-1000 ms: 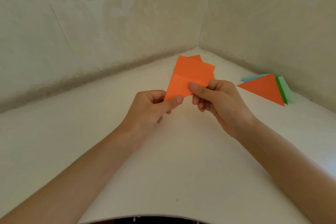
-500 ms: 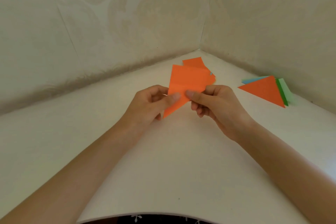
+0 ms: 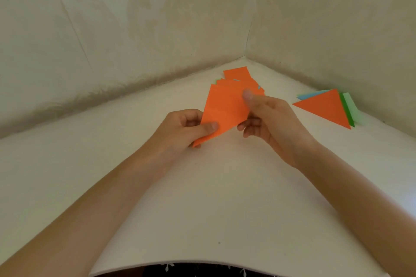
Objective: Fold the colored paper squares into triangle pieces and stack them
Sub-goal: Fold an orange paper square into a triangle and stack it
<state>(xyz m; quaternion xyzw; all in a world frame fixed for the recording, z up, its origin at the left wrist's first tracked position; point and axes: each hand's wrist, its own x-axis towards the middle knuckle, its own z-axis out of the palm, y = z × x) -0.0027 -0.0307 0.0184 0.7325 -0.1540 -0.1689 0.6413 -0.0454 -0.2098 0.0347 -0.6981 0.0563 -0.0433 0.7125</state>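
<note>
Though tilted lower than before, holding creased orange paper sheet (image 3: 225,110) left of orange-topped paper triangle stack (image 3: 324,108): left hand (image 3: 182,128) grip clamped on bottom corner, right hand (image 3: 270,123) grip clamped on right edge.

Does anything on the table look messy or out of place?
Only mildly. The triangle stack by the right wall is fanned out, green and blue edges poking from under the orange top piece. The paper squares in the corner sit unevenly.
</note>
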